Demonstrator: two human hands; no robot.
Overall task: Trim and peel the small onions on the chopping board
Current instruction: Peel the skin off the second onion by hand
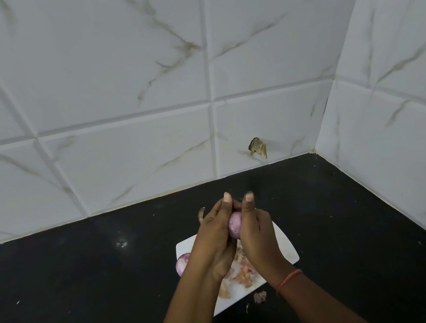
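A small purple onion (235,224) is held up above the white chopping board (285,244), between both hands. My left hand (215,239) grips it from the left and my right hand (256,234) grips it from the right, both thumbs pointing up over it. A second purple onion (181,264) lies at the board's left edge, partly hidden by my left wrist. A heap of pale onion skins (241,271) lies on the board under my hands. No knife is visible.
The board sits on a black countertop (87,286) in a corner of white marble-look tiled walls (116,92). A scrap of onion skin (260,296) lies on the counter near the board's front edge. A brown mark (258,147) is on the back wall.
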